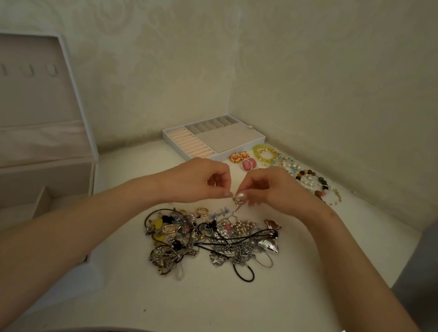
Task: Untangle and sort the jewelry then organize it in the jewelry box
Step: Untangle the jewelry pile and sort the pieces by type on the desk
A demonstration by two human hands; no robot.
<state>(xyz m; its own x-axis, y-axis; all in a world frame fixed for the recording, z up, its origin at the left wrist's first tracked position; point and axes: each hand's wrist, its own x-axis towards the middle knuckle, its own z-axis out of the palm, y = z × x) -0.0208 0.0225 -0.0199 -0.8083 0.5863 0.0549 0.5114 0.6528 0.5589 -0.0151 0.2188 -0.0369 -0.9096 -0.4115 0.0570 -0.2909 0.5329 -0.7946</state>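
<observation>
Forearms (51, 245) are held over the tangled pile (207, 240); a gold piece (237, 200), pinched by left hand (198, 181) and right hand (276, 189), may be snapped by tugging.

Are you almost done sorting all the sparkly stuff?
Not nearly. Done: some bracelets and pink earrings lie sorted beside the tray. In hand: the left hand and right hand pinch a small gold piece above the tangled pile. Left: untangling most of that pile; the tray looks unfilled.

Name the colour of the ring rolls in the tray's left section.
Pale peach ring rolls, clearest in the head view.
</observation>
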